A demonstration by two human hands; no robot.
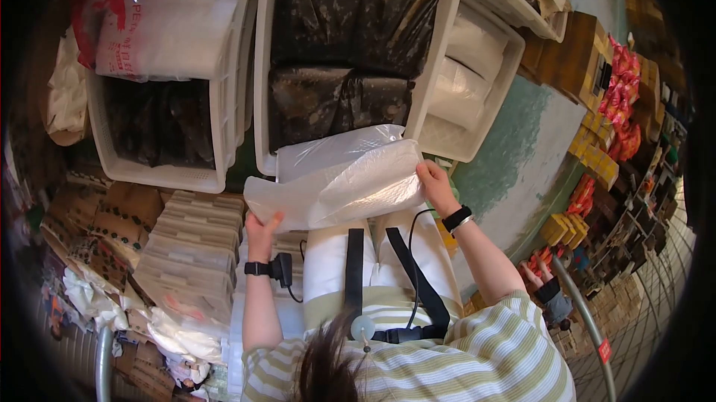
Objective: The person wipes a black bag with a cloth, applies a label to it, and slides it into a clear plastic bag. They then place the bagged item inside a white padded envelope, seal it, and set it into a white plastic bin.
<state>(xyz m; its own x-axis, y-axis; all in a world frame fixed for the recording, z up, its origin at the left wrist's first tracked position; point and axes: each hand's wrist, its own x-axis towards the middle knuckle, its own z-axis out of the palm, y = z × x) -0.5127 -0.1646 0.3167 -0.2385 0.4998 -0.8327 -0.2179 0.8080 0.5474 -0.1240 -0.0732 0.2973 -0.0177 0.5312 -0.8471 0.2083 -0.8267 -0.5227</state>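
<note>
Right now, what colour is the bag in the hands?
Translucent white; the bag shows best in the head view.

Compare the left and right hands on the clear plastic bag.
The left hand grips the clear plastic bag at its left edge, lower in the picture; the right hand holds its right edge, higher. The left wrist wears a black strap with a small device; the right wrist a black band beside a silver one. Both hands are closed on the bag.
</note>
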